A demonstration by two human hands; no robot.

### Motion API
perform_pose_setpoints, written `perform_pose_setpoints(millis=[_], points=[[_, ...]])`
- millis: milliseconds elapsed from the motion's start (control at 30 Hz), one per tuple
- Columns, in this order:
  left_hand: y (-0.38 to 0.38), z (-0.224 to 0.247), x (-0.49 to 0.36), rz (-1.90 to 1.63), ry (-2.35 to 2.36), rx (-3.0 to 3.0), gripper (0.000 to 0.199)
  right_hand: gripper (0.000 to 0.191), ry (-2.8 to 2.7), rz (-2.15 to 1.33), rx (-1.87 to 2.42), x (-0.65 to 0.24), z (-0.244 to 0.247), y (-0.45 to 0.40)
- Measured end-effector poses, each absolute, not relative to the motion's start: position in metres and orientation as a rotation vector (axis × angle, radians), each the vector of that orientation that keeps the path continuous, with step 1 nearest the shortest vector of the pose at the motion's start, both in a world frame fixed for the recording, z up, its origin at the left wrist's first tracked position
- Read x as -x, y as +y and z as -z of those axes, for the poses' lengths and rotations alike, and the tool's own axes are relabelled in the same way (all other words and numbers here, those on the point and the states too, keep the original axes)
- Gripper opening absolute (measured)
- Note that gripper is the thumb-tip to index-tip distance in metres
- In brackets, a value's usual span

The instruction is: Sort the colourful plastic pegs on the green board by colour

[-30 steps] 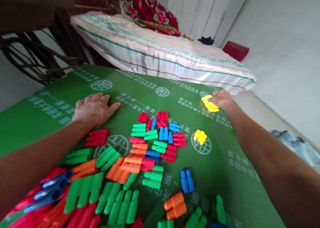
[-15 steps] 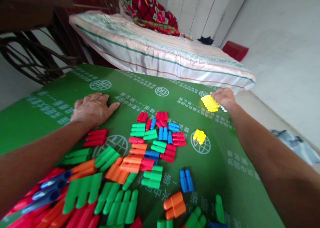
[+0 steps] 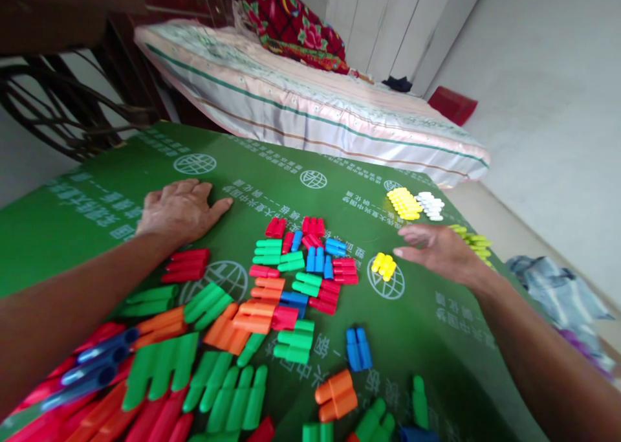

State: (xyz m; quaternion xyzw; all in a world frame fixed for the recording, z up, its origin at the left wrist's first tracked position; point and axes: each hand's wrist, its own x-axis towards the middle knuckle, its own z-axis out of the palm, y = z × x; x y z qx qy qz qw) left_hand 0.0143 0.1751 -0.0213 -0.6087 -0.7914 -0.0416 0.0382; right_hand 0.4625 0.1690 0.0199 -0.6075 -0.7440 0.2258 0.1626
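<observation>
My left hand (image 3: 182,210) lies flat on the green table (image 3: 272,189), thumb apart, holding nothing. Over the right side, my right hand (image 3: 431,248) has thumb and fingers apart with nothing between them. Just left of it sits a small yellow piece (image 3: 383,266). Beyond it are a yellow block group (image 3: 404,204) and a white group (image 3: 430,206). Yellow-green pieces (image 3: 473,241) lie partly hidden behind my right hand. Red pieces (image 3: 185,265) rest below my left hand. Green, red, blue and orange pieces (image 3: 255,316) spread across the middle and near left.
A bed (image 3: 310,115) with a red flowered blanket (image 3: 295,28) stands past the far edge. A dark chair (image 3: 58,105) is at the left. On the floor at the right lies a pale blue cloth (image 3: 557,293). A white wall rises on the right.
My right hand has moved back from the far yellow group toward me, uncovering the white group and the yellow-green pieces. My left hand has stayed in place.
</observation>
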Motion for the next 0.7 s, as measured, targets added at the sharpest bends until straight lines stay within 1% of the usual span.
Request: perform_pose_setpoints(millis=[100, 267, 333, 433, 533, 700], points=[[0.175, 0.021, -0.014, 0.124, -2.421, 1.872, 0.070, 0.045, -2.281, -0.607, 1.721, -0.451, -0.011, 0.143], [0.175, 0.023, -0.014, 0.128, -2.403, 1.859, 0.068, 0.033, -2.403, -0.346, 1.624, -0.435, 0.003, 0.125], [0.174, 0.024, -0.014, 0.131, -2.392, 1.857, 0.069, 0.031, -2.331, -0.366, 1.567, -0.438, 0.004, 0.130], [0.174, 0.024, -0.013, 0.141, -2.386, 1.856, 0.069, 0.034, -2.104, -0.416, 1.608, -0.454, -0.005, 0.161], [0.175, 0.023, -0.013, 0.142, -2.389, 1.851, 0.069, 0.037, -1.911, -0.273, 1.739, -0.475, -0.020, 0.214], [0.176, 0.024, -0.012, 0.132, -2.393, 1.851, 0.068, 0.041, -1.908, -0.153, 1.967, -0.491, -0.029, 0.289]])
